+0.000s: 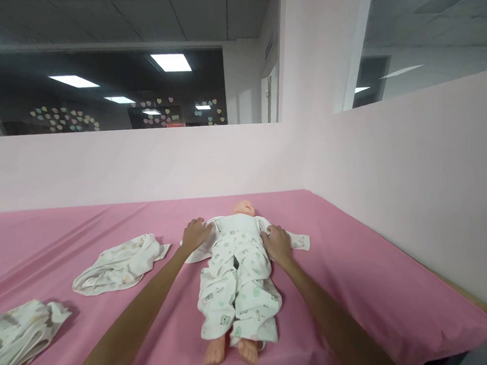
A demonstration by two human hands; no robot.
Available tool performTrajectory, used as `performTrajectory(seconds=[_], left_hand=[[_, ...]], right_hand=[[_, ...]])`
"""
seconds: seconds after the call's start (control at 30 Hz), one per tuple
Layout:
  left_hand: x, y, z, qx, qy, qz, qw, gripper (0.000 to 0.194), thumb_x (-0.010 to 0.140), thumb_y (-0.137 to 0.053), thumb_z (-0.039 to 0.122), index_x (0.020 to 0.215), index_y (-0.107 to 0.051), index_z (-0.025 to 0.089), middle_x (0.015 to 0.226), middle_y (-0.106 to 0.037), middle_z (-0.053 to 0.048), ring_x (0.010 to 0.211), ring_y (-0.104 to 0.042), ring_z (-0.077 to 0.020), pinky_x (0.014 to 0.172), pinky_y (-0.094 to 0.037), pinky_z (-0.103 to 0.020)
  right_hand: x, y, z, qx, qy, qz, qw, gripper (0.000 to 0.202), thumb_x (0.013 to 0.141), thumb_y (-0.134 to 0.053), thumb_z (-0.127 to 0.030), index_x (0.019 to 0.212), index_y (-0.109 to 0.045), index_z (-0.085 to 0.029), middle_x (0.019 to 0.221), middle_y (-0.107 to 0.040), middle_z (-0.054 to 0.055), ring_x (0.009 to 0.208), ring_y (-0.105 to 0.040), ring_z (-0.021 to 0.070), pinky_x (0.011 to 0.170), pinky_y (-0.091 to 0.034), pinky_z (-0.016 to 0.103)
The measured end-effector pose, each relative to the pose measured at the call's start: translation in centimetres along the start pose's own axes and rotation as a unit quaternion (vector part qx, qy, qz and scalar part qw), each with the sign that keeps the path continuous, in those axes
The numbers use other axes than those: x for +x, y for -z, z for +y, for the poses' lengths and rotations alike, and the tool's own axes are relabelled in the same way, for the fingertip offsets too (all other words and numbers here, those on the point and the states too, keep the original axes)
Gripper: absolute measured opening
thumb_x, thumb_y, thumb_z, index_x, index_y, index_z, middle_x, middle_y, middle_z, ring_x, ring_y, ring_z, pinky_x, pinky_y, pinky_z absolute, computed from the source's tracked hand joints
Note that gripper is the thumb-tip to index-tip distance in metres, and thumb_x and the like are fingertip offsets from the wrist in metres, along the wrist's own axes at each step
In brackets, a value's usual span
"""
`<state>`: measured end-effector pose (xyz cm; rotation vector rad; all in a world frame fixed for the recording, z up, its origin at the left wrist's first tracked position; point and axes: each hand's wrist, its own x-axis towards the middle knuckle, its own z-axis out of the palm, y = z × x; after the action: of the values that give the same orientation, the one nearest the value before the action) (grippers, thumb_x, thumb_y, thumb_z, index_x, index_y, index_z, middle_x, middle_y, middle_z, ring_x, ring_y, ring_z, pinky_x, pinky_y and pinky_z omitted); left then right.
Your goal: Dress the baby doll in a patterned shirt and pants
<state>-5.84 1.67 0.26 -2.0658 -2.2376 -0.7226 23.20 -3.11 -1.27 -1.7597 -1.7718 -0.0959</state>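
Pink sheet (334, 237) lies beneath a doll (244, 208) central in the head view, head toward twelve o'clock, in white printed clothes (254, 301). At about ten, the left hand (196, 234) touches one sleeve; at two, the right hand (278, 244) touches the other. Fingers look loosely bent; I cannot tell whether they pinch. One crumpled garment (122, 266) lies at nine.
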Motion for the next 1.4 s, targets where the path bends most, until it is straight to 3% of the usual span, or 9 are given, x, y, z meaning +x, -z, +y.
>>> performTrajectory(seconds=[0.17,0.4,0.6,0.8,0.9,1.03,1.13,1.23,1.4], left_hand=[[1.2,-0.9,2.7,0.057,-0.013,-0.004,0.998,0.041,0.091,-0.039,0.043,0.107,-0.062,0.013,0.118,-0.063,-0.02,0.114,-0.055,-0.0338,0.092,-0.04,-0.041],[2.4,-0.1,-0.8,0.01,0.022,-0.028,0.999,0.034,0.091,-0.035,0.036,0.09,-0.063,0.017,0.099,-0.07,-0.013,0.094,-0.064,-0.0275,0.076,-0.044,-0.034],[2.0,-0.1,-0.8,-0.021,0.006,-0.017,1.0,0.042,0.09,-0.041,0.039,0.125,-0.053,0.018,0.124,-0.062,-0.012,0.113,-0.059,-0.0255,0.089,-0.043,-0.033],[0.4,0.6,6.0,-0.028,-0.133,0.081,0.987,0.042,0.094,-0.036,0.03,0.131,-0.051,0.017,0.138,-0.052,-0.014,0.127,-0.047,-0.0268,0.106,-0.034,-0.039],[-0.4,1.3,11.5,0.045,-0.317,-0.048,0.946,0.037,0.093,-0.032,0.022,0.111,-0.063,0.016,0.124,-0.062,-0.013,0.115,-0.056,-0.0246,0.097,-0.041,-0.036],[-1.0,0.5,17.5,0.084,-0.385,-0.141,0.908,0.018,0.082,-0.05,0.02,0.08,-0.068,0.018,0.092,-0.071,-0.008,0.084,-0.065,-0.0226,0.073,-0.046,-0.03],[-1.4,-0.6,19.6,0.103,-0.408,-0.163,0.892,0.015,0.078,-0.054,0.017,0.08,-0.068,0.02,0.092,-0.072,-0.005,0.079,-0.064,-0.0208,0.067,-0.044,-0.028],[-1.7,-1.2,20.4,0.121,-0.419,-0.171,0.884,0.014,0.077,-0.055,0.015,0.083,-0.067,0.02,0.091,-0.072,-0.004,0.077,-0.064,-0.0197,0.066,-0.042,-0.027],[-1.9,-1.6,21.5,0.152,-0.43,-0.168,0.874,0.019,0.075,-0.057,0.012,0.091,-0.065,0.02,0.09,-0.072,-0.006,0.082,-0.065,-0.0226,0.071,-0.043,-0.031]], right_hand=[[1.7,0.5,1.4,-0.035,-0.028,-0.021,0.999,0.028,0.092,-0.038,-0.02,0.09,-0.066,-0.016,0.091,-0.069,0.013,0.088,-0.062,0.0239,0.073,-0.035,0.032],[1.8,3.6,7.3,-0.077,-0.139,-0.019,0.987,0.034,0.092,-0.035,-0.028,0.096,-0.065,-0.012,0.098,-0.067,0.018,0.092,-0.063,0.0283,0.073,-0.039,0.035],[1.2,3.9,10.3,-0.064,-0.173,-0.1,0.978,0.035,0.091,-0.039,-0.037,0.091,-0.064,-0.012,0.093,-0.067,0.019,0.085,-0.064,0.0288,0.068,-0.042,0.035],[1.1,3.8,10.9,-0.056,-0.159,-0.127,0.978,0.019,0.087,-0.041,-0.021,0.085,-0.06,-0.017,0.092,-0.067,0.013,0.079,-0.063,0.0223,0.06,-0.038,0.029],[1.2,4.8,11.1,-0.063,-0.146,-0.112,0.981,0.024,0.092,-0.036,-0.022,0.087,-0.059,-0.017,0.095,-0.067,0.012,0.079,-0.062,0.0202,0.06,-0.037,0.027],[2.1,7.5,12.9,-0.128,-0.109,-0.059,0.984,0.027,0.096,-0.031,-0.02,0.096,-0.057,-0.013,0.098,-0.064,0.015,0.085,-0.061,0.0225,0.066,-0.036,0.029],[2.6,9.3,15.8,-0.262,-0.038,-0.019,0.964,0.025,0.093,-0.032,-0.009,0.096,-0.057,-0.007,0.092,-0.062,0.018,0.086,-0.061,0.0259,0.071,-0.036,0.033],[1.9,9.2,17.9,-0.307,-0.052,-0.024,0.95,0.023,0.09,-0.037,-0.008,0.096,-0.059,-0.005,0.089,-0.062,0.018,0.087,-0.061,0.0277,0.072,-0.036,0.034],[0.3,5.7,15.5,-0.221,-0.051,-0.01,0.974,0.032,0.096,-0.038,-0.029,0.105,-0.06,-0.007,0.107,-0.063,0.019,0.1,-0.057,0.0293,0.084,-0.037,0.037]])
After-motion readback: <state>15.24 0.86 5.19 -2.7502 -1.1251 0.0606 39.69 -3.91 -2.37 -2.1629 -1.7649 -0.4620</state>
